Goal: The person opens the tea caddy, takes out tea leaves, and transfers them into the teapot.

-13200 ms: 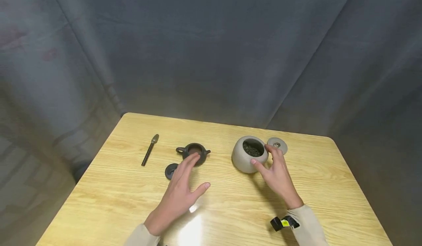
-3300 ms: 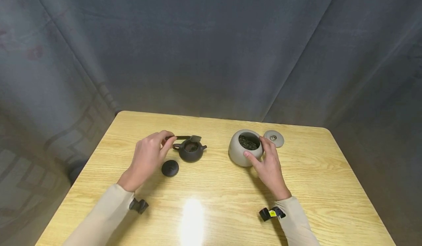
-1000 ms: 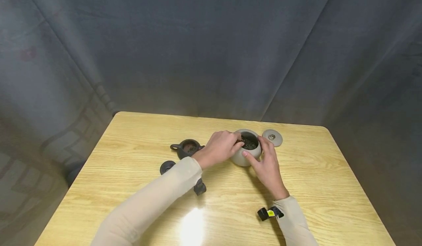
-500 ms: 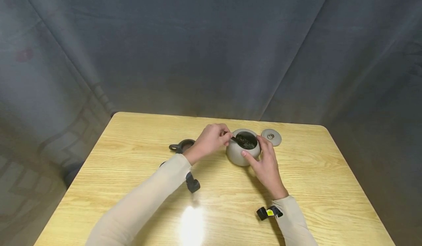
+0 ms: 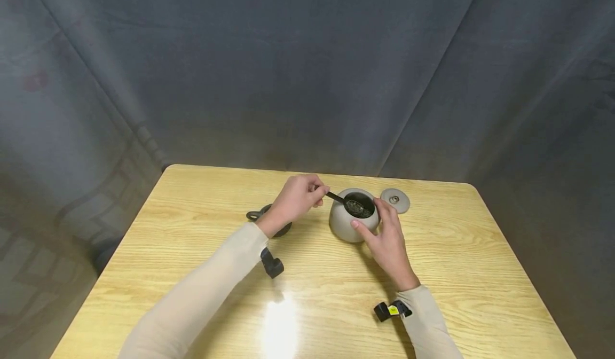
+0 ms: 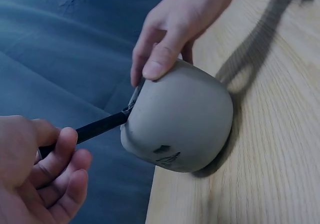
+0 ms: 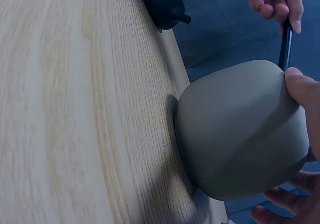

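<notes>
My left hand [image 5: 297, 197] pinches the black handle of a spoon [image 5: 335, 196] between thumb and fingers. The spoon's head dips into the mouth of a round grey jar [image 5: 345, 226], where dark tea leaves [image 5: 357, 208] show. Seen from the left wrist, the handle [image 6: 102, 126] slants over the jar's rim; the head is hidden inside. My right hand [image 5: 390, 244] grips the jar from the right, thumb at the near rim and fingers on the far side. In the right wrist view the jar [image 7: 240, 129] stands on the table, with the thumb [image 7: 300, 87] at its rim.
A small dark teapot [image 5: 283, 231] stands left of the jar, partly covered by my left wrist. The jar's grey lid [image 5: 395, 201] lies behind my right hand. The wooden table [image 5: 456, 252] ends at a grey curtain [image 5: 288, 81].
The spoon lay on the table, was later held over the teapot, then went into the jar. Over the last second my left hand has drawn up and left, baring more handle.
</notes>
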`<control>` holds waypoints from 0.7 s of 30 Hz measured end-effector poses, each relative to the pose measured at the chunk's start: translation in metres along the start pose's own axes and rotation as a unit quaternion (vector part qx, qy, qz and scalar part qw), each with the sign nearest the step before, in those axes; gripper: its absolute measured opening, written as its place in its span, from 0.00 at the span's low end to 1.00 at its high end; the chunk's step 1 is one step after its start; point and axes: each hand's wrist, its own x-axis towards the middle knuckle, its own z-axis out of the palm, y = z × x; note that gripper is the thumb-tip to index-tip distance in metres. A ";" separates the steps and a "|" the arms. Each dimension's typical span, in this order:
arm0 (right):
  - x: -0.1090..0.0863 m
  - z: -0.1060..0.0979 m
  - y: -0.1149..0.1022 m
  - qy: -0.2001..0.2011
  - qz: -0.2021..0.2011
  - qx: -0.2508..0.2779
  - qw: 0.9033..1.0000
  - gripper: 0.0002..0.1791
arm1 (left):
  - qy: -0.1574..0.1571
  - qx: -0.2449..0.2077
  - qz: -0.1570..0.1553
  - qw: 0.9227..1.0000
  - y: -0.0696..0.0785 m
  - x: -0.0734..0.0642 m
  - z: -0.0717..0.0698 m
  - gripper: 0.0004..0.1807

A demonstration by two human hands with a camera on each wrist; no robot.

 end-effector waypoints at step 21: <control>0.002 0.002 0.000 -0.001 -0.004 -0.004 1.000 0.49 | 0.007 -0.151 -0.062 0.987 -0.022 -0.010 -0.026 0.13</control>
